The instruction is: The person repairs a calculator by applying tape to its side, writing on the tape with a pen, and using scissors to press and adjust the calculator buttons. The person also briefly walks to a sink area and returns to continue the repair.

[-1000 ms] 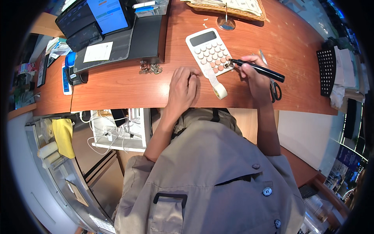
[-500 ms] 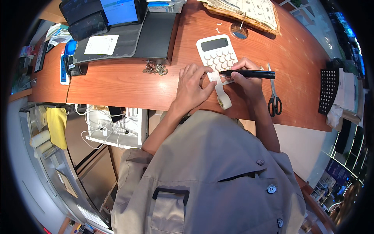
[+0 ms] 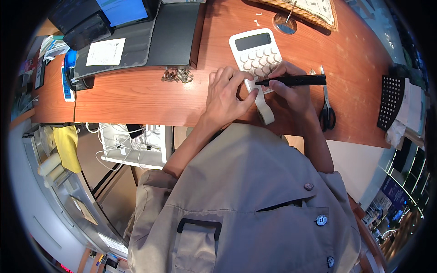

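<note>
Over the white calculator (image 3: pixel 253 42) on the bench (image 3: pixel 141 102), we find the right hand (image 3: pixel 295 91), grip closed round a black marker (image 3: pixel 300 80); the left hand (image 3: pixel 226 98), thumb and forefinger parted, touches a tape strip (image 3: pixel 262 104). Scissors (image 3: pixel 326 105) lie beside the right hand. Fingers partly hide the calculator; tip contact is unclear.

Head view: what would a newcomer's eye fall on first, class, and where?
The black marker in the right hand probably comes first, above and right of centre, its tip near white tape overlapping the calculator. The blue screen at upper left and the yellow cloth at left might follow.
</note>
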Tool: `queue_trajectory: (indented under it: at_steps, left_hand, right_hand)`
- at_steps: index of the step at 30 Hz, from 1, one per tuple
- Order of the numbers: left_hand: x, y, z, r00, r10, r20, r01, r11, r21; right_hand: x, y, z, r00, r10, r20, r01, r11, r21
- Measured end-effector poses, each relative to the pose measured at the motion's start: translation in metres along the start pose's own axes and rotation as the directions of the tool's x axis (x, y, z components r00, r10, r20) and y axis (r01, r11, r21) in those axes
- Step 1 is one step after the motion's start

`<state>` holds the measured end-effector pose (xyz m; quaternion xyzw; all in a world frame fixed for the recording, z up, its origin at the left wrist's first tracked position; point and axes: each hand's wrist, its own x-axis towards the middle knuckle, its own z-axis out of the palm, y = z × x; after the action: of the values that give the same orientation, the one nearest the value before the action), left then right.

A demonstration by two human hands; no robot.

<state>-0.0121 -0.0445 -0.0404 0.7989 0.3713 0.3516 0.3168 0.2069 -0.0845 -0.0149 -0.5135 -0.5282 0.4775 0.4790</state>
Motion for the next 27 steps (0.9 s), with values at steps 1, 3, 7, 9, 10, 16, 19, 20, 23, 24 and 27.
queue_trajectory:
  at_steps: [1, 3, 7, 9, 10, 16, 19, 20, 23, 24, 27]
  left_hand:
    - [0.0, 0.0, 0.0, 1.0, -0.003, -0.003, 0.003, 1.0, 0.004]
    - [0.0, 0.0, 0.001, 1.0, -0.003, -0.011, 0.003, 1.0, 0.009]
    - [-0.001, 0.0, 0.001, 1.0, -0.005, -0.018, 0.005, 1.0, 0.014]
    - [-0.001, 0.0, 0.002, 1.0, -0.007, -0.018, 0.007, 1.0, 0.018]
    - [-0.001, 0.0, 0.002, 1.0, -0.005, -0.02, 0.005, 1.0, 0.02]
    - [0.0, 0.0, 0.002, 1.0, 0.0, -0.024, 0.0, 1.0, 0.019]
    - [0.0, 0.0, 0.001, 1.0, -0.001, -0.026, 0.002, 1.0, 0.018]
    - [0.0, 0.0, 0.001, 1.0, -0.001, -0.029, 0.001, 1.0, 0.013]
    - [0.0, 0.0, 0.002, 0.999, 0.004, -0.035, -0.003, 1.0, 0.023]
    - [0.0, -0.001, 0.002, 0.999, 0.003, -0.033, -0.002, 1.0, 0.024]
    - [0.0, -0.001, 0.002, 0.999, 0.004, -0.034, -0.003, 1.0, 0.019]
  right_hand:
    - [0.0, -0.002, 0.0, 1.0, 0.003, 0.0, -0.003, 1.0, -0.021]
    - [0.0, -0.006, 0.0, 1.0, 0.01, 0.018, -0.009, 0.999, -0.046]
    - [0.001, -0.012, 0.001, 0.999, 0.029, 0.041, -0.025, 0.997, -0.074]
    - [0.001, -0.013, 0.002, 0.998, 0.04, 0.042, -0.037, 0.998, -0.059]
    - [0.001, -0.013, 0.002, 0.998, 0.045, 0.042, -0.043, 0.998, -0.051]
    - [0.001, -0.012, 0.005, 0.999, 0.029, 0.032, -0.026, 0.996, -0.088]
    - [0.0, -0.013, 0.007, 0.994, 0.108, 0.012, -0.107, 0.992, -0.064]
    - [0.0, -0.013, 0.007, 0.996, 0.09, 0.009, -0.089, 0.993, -0.076]
    - [0.001, -0.013, 0.007, 0.998, 0.061, 0.003, -0.061, 0.993, -0.097]
    - [0.001, -0.013, 0.007, 0.998, 0.063, 0.004, -0.062, 0.993, -0.096]
    - [0.001, -0.013, 0.007, 0.998, 0.064, 0.009, -0.062, 0.992, -0.109]
